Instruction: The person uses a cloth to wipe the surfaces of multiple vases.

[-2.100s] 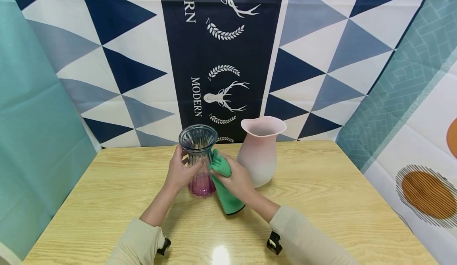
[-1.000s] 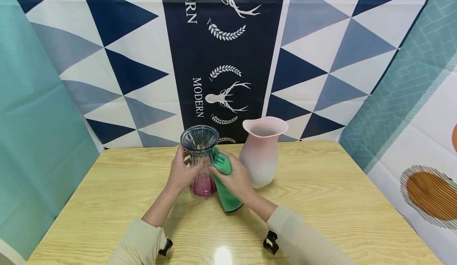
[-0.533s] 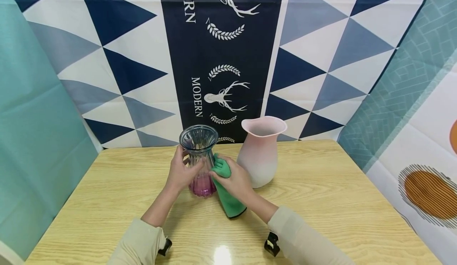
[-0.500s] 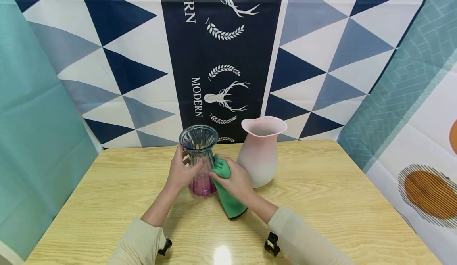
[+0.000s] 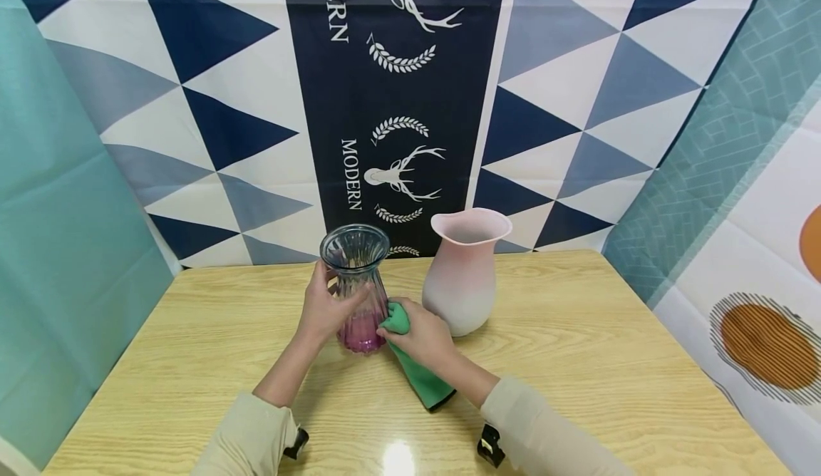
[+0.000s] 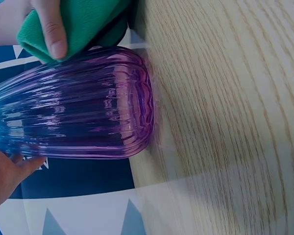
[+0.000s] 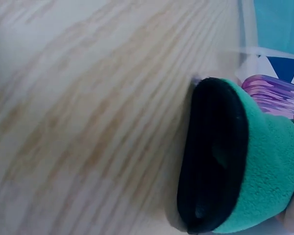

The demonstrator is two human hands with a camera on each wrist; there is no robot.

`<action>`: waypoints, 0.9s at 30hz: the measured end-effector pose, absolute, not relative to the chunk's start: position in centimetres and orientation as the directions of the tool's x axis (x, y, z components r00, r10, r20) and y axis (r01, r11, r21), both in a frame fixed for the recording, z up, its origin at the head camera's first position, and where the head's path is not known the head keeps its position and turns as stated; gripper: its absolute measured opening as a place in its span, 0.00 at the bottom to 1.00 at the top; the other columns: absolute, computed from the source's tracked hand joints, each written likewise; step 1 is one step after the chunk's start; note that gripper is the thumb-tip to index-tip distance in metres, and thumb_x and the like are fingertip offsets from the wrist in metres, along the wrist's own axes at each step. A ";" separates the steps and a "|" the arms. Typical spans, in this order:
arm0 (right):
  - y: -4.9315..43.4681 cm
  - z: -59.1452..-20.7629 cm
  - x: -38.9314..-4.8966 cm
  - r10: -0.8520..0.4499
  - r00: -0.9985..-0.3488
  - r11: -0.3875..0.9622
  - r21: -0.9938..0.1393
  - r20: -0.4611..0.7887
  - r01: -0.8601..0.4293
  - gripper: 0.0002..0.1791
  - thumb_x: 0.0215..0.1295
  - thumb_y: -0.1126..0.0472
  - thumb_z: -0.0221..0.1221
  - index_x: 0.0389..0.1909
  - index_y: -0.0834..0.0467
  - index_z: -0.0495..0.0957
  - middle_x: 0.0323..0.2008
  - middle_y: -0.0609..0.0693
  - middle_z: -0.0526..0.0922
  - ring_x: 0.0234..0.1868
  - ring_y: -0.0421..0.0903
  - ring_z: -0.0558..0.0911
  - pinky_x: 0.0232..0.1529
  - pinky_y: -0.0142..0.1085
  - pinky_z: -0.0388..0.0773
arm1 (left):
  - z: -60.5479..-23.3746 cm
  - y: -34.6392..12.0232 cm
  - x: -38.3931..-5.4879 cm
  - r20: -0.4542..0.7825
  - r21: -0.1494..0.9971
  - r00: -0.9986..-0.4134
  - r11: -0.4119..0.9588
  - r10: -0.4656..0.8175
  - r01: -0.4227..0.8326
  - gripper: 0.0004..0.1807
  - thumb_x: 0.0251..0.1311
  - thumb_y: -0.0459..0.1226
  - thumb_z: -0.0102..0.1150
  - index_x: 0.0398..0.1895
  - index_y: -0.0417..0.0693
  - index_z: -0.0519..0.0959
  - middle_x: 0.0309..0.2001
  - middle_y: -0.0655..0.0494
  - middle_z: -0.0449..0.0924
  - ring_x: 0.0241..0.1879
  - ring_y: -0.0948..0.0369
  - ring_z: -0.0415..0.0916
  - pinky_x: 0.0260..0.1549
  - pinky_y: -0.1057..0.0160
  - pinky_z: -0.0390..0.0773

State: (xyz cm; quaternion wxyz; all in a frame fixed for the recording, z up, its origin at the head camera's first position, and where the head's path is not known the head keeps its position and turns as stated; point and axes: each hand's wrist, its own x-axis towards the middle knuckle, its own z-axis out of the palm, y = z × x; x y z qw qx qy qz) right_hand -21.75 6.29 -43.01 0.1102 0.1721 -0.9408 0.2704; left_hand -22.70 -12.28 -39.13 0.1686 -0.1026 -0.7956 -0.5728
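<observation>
A ribbed glass vase (image 5: pixel 362 312), blue at the rim and purple-pink at the base, stands upright on the wooden table (image 5: pixel 212 362). My left hand (image 5: pixel 326 308) grips its left side around the narrow middle, thumb across the front. On the other side, my right hand (image 5: pixel 420 333) holds a bunched green cloth (image 5: pixel 420 376) with a dark edge, pressed against the vase's lower right side. The left wrist view shows the cloth (image 6: pixel 88 24) touching the glass vase (image 6: pixel 88 107) near its base. In the right wrist view the folded cloth (image 7: pixel 269 161) hides most of the vase.
A pink-and-white vase (image 5: pixel 463 283) with a wavy rim stands just right of my right hand, close behind it. A patterned cloth backdrop (image 5: pixel 398 105) rises at the table's far edge. A teal sheet (image 5: pixel 70 212) hangs on the left.
My right hand has slid the cloth down the vase's right side, from around its middle toward the base. My left hand and both vases stay in place.
</observation>
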 end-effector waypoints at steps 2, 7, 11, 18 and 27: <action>6.3 -43.1 -21.7 -0.268 -0.918 0.801 -0.461 0.292 -0.380 0.33 0.53 0.40 0.64 0.58 0.49 0.71 0.50 0.47 0.82 0.43 0.47 0.83 0.38 0.44 0.79 | -39.1 -12.3 -22.7 0.384 0.876 -0.923 0.328 -0.035 0.353 0.44 0.50 0.44 0.69 0.68 0.51 0.55 0.61 0.49 0.66 0.60 0.48 0.67 0.58 0.43 0.69; 6.3 -43.3 -21.7 -0.268 -0.921 0.807 -0.457 0.283 -0.375 0.32 0.53 0.40 0.64 0.58 0.48 0.71 0.48 0.47 0.82 0.43 0.46 0.83 0.37 0.42 0.79 | -39.2 -12.3 -22.7 0.409 0.858 -0.911 0.365 -0.059 0.362 0.42 0.49 0.46 0.69 0.66 0.50 0.59 0.58 0.49 0.64 0.58 0.50 0.66 0.56 0.45 0.71; 6.4 -43.4 -21.8 -0.262 -0.915 0.798 -0.464 0.308 -0.385 0.31 0.54 0.41 0.64 0.58 0.48 0.72 0.44 0.48 0.84 0.38 0.45 0.83 0.34 0.40 0.79 | -39.2 -12.3 -22.7 0.437 0.844 -0.896 0.378 -0.074 0.381 0.40 0.48 0.45 0.70 0.64 0.49 0.62 0.56 0.49 0.64 0.54 0.53 0.68 0.52 0.47 0.75; 6.5 -43.0 -22.0 -0.221 -0.906 0.732 -0.552 0.362 -0.400 0.30 0.54 0.42 0.64 0.57 0.50 0.73 0.40 0.49 0.84 0.37 0.44 0.82 0.35 0.37 0.78 | -39.3 -12.4 -22.7 0.451 0.837 -0.890 0.380 -0.069 0.394 0.39 0.48 0.44 0.70 0.64 0.48 0.64 0.55 0.49 0.67 0.53 0.52 0.70 0.50 0.48 0.77; 6.1 -41.7 -22.4 -0.180 -0.876 0.629 -0.632 0.448 -0.453 0.30 0.55 0.44 0.64 0.58 0.49 0.72 0.45 0.49 0.84 0.40 0.43 0.82 0.38 0.35 0.78 | -39.4 -12.3 -22.5 0.429 0.867 -0.899 0.320 -0.089 0.382 0.41 0.49 0.41 0.69 0.66 0.49 0.60 0.55 0.46 0.72 0.57 0.49 0.70 0.57 0.46 0.71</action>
